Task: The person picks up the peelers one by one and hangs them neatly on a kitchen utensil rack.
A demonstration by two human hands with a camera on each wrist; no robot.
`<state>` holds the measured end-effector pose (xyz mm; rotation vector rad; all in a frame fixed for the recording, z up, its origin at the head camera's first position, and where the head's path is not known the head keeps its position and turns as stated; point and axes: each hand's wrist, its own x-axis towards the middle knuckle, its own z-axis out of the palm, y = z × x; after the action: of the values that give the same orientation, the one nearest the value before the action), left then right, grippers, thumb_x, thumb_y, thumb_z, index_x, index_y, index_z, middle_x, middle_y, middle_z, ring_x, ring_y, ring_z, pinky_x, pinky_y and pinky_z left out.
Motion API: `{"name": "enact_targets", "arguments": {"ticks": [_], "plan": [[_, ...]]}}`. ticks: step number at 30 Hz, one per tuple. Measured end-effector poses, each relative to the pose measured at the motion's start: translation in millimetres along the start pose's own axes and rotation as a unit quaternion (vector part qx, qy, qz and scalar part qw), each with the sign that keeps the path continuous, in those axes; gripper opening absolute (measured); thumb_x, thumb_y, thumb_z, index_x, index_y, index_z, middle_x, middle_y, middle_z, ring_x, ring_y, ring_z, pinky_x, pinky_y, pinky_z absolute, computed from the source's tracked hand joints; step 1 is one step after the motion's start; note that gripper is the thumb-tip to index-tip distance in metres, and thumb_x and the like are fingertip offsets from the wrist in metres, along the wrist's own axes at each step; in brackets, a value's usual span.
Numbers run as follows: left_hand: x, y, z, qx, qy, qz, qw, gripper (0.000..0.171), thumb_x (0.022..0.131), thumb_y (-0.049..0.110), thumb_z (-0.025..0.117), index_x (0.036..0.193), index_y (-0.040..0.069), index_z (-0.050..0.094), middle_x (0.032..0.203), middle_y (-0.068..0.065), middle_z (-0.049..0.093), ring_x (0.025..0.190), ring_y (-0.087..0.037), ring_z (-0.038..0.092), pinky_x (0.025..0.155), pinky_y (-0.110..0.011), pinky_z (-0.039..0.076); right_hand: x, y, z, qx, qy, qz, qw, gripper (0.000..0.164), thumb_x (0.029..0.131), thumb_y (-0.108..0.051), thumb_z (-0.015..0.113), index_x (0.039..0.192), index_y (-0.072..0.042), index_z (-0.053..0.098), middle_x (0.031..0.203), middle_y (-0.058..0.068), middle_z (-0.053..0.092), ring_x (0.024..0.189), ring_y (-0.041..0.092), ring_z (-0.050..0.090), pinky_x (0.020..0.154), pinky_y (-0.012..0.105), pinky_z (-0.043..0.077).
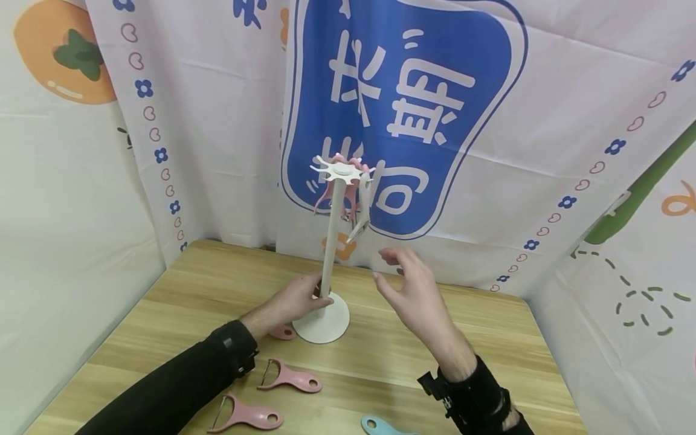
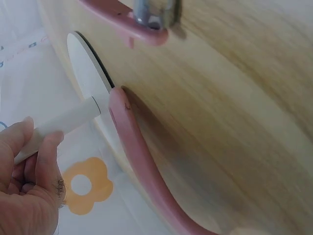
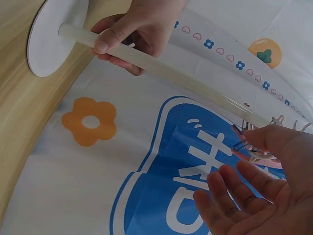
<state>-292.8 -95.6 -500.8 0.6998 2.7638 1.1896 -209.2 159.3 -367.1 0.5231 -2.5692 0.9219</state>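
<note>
A white stand with a round base point(image 1: 321, 326), a slim pole point(image 1: 333, 241) and a hooked top point(image 1: 341, 171) stands upright on the table. My left hand point(image 1: 296, 296) grips the pole low down, just above the base; the left wrist view shows thumb and fingers around it. From the hooks hang pink peelers point(image 1: 350, 194) and, at the right side, a white peeler point(image 1: 364, 202). My right hand point(image 1: 415, 296) hovers right of the stand, fingers spread and slightly bent, holding nothing. In the right wrist view its palm point(image 3: 274, 210) faces up near the hanging peelers.
Pink peelers point(image 1: 296, 379) point(image 1: 252, 415) lie on the wooden table point(image 1: 435, 374) in front of the stand. Another pink peeler point(image 1: 283, 332) is partly hidden by the left wrist. A light blue peeler point(image 1: 380, 426) lies at the front edge of view. Printed curtains point(image 1: 228, 121) hang behind.
</note>
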Motion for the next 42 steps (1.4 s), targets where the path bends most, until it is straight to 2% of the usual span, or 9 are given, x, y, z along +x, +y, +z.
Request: {"name": "enact_targets", "arguments": {"ticks": [9, 15, 22, 30, 37, 42], "plan": [[4.8, 8.9, 7.7, -0.004, -0.006, 0.021, 0.9998, 0.035, 0.088, 0.017, 0.082, 0.118, 0.011, 0.064, 0.1, 0.001, 0.069, 0.097, -0.015, 0.068, 0.082, -0.031, 0.059, -3, 25, 7, 0.033, -0.01, 0.027, 0.999, 0.041, 0.096, -0.025, 0.074, 0.133, -0.012, 0.062, 0.13, 0.001, 0.062, 0.119, 0.018, 0.059, 0.1, 0.04, 0.053], [7.2, 21.4, 13.9, -0.012, -0.026, 0.034, 0.999, 0.032, 0.09, 0.017, 0.08, 0.116, 0.009, 0.065, 0.099, 0.0, 0.069, 0.096, -0.015, 0.068, 0.081, -0.03, 0.059, -5, 43, 13, 0.054, -0.007, 0.051, 0.997, 0.041, 0.096, -0.026, 0.074, 0.132, -0.012, 0.063, 0.129, 0.001, 0.063, 0.116, 0.018, 0.061, 0.099, 0.042, 0.055], [14.5, 32.6, 27.0, -0.01, -0.046, 0.062, 0.997, 0.03, 0.09, 0.019, 0.08, 0.114, 0.011, 0.064, 0.098, 0.002, 0.068, 0.094, -0.012, 0.068, 0.079, -0.027, 0.058, -8, 50, 15, 0.069, -0.015, 0.065, 0.995, 0.042, 0.096, -0.027, 0.073, 0.133, -0.01, 0.062, 0.132, 0.004, 0.062, 0.118, 0.022, 0.062, 0.099, 0.044, 0.055], [22.8, 49.9, 41.0, -0.003, -0.077, 0.069, 0.9946, 0.03, 0.091, 0.021, 0.08, 0.114, 0.013, 0.063, 0.095, 0.006, 0.064, 0.091, -0.009, 0.065, 0.078, -0.025, 0.056, -12, 54, 13, 0.105, -0.022, 0.064, 0.992, 0.045, 0.097, -0.029, 0.072, 0.136, -0.01, 0.06, 0.134, 0.003, 0.061, 0.121, 0.022, 0.061, 0.101, 0.045, 0.054], [26.0, 66.2, 50.9, 0.002, -0.098, 0.092, 0.991, 0.04, 0.092, 0.02, 0.079, 0.127, 0.011, 0.062, 0.098, 0.005, 0.064, 0.094, -0.009, 0.065, 0.08, -0.024, 0.055, -16, 53, 12, 0.172, -0.038, 0.058, 0.983, 0.051, 0.096, -0.033, 0.074, 0.141, -0.014, 0.058, 0.141, 0.002, 0.059, 0.127, 0.023, 0.059, 0.103, 0.043, 0.052], [28.8, 73.5, 58.8, 0.002, -0.118, 0.093, 0.9887, 0.038, 0.092, 0.021, 0.079, 0.125, 0.013, 0.062, 0.1, 0.006, 0.064, 0.093, -0.007, 0.064, 0.08, -0.023, 0.055, -17, 51, 11, 0.232, -0.033, 0.054, 0.971, 0.043, 0.098, -0.023, 0.072, 0.138, -0.016, 0.06, 0.136, 0.006, 0.062, 0.126, 0.024, 0.06, 0.101, 0.036, 0.053]]}}
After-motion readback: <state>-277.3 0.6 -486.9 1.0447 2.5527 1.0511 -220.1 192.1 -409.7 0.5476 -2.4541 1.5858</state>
